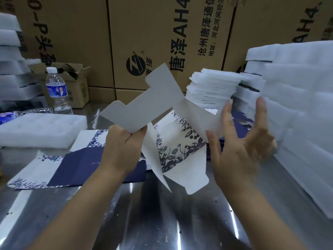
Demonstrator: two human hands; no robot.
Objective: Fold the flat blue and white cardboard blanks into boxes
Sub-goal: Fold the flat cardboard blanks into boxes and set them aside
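While our left hand [124,148] pinched the blank [158,98], our right hand [239,150], held flat, pressed its side; we advised creasing along the scores.

a partly folded blank [180,150] was tilted in the air above the bench [162,217]. its plain grey-white flap pointed up and left, and a white panel printed with dark blue flowers showed below. flat blanks [75,166], navy and white with floral edges, lay overlapping on the bench underneath, to the left.
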